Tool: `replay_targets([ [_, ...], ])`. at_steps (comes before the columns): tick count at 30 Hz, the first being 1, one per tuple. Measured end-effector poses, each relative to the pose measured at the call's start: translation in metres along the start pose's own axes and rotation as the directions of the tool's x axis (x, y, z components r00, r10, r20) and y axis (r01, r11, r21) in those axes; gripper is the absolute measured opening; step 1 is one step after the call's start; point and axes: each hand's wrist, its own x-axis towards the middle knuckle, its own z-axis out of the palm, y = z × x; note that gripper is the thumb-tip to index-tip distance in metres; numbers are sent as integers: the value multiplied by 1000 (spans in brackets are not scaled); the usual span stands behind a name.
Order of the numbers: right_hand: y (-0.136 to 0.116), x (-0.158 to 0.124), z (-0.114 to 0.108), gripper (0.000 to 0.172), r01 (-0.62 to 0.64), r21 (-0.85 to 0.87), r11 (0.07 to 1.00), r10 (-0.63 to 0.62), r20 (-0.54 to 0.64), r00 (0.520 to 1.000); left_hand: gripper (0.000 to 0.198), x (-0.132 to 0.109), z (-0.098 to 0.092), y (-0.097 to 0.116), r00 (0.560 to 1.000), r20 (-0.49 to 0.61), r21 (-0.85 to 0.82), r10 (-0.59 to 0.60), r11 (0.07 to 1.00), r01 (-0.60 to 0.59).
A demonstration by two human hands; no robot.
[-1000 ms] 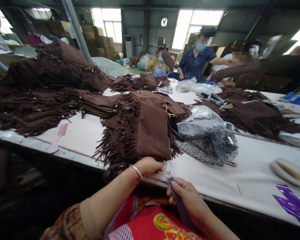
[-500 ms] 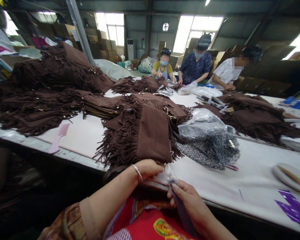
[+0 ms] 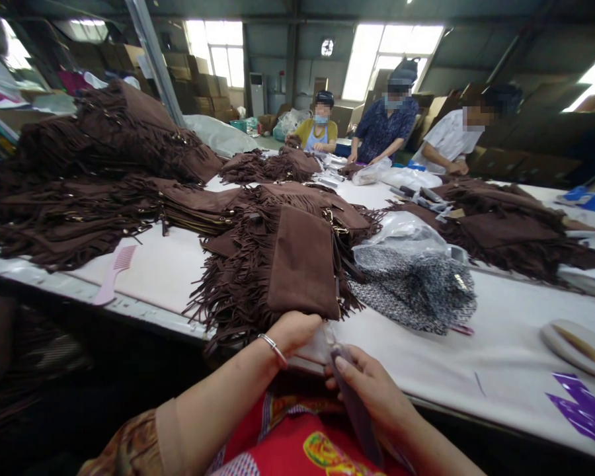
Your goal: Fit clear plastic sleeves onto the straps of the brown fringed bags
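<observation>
A brown fringed bag (image 3: 305,264) lies on its pile at the table's front edge, a flat panel facing up. Just below its lower edge is my left hand (image 3: 297,332), wearing a bracelet, with its fingers pinched at the end of a clear plastic wrap (image 3: 330,334). My right hand (image 3: 367,380) is closed around a dark strap (image 3: 354,403) that seems to be inside the wrap. The strap hangs down over the red patterned apron (image 3: 282,439) on my lap. My left fingertips are partly hidden.
Left of the bag lies a pink comb (image 3: 115,272). Large heaps of brown fringed bags (image 3: 114,139) fill the left side. A black-and-white knitted item (image 3: 416,287), a tape roll (image 3: 578,347) and purple plastic (image 3: 582,410) lie to the right. Three people (image 3: 387,129) work across the table.
Both hands stay close together on the wrap and strap, with my right hand shifted slightly left. Across the table, the person in yellow has moved their arms.
</observation>
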Motion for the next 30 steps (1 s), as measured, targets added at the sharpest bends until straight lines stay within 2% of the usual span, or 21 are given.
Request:
replay_targets([
  [5, -22, 17, 5, 40, -12, -52, 999, 7, -90, 996, 29, 4, 0, 4, 992, 114, -175, -47, 982, 67],
  [9, -18, 22, 9, 38, -49, 17, 999, 50, -110, 993, 29, 0, -3, -5, 994, 113, -275, 10, 961, 22],
  [15, -4, 22, 14, 38, -45, 178, 983, 62, -92, 994, 22, -19, -7, -11, 977, 179, -230, 114, 971, -71],
  [16, -4, 22, 15, 37, -42, 182, 982, 60, -94, 994, 25, -21, -5, -9, 976, 198, -221, 86, 974, -41],
  [18, -4, 24, 18, 37, -34, 171, 985, 50, -94, 994, 28, -20, 0, -5, 975, 218, -229, -42, 969, 93],
  [20, -6, 25, 18, 39, -29, 141, 990, 40, -74, 996, 30, -17, 5, -3, 969, 189, -262, -160, 943, 207],
  [21, -8, 25, 18, 40, -31, 127, 991, 38, -55, 998, 31, -14, 7, -3, 971, 158, -284, -180, 933, 220],
  [24, -15, 25, 18, 42, -68, 160, 985, 66, 15, 998, 29, -7, 11, -3, 990, 50, -337, -131, 931, 140],
  [27, -24, 27, 22, 35, -130, 313, 941, 110, 81, 991, 29, -4, 10, -1, 996, -29, -338, -83, 939, 69],
  [30, -29, 32, 30, 29, -133, 475, 870, 98, 98, 990, 27, -10, 4, -2, 997, -73, -319, -40, 948, 14],
])
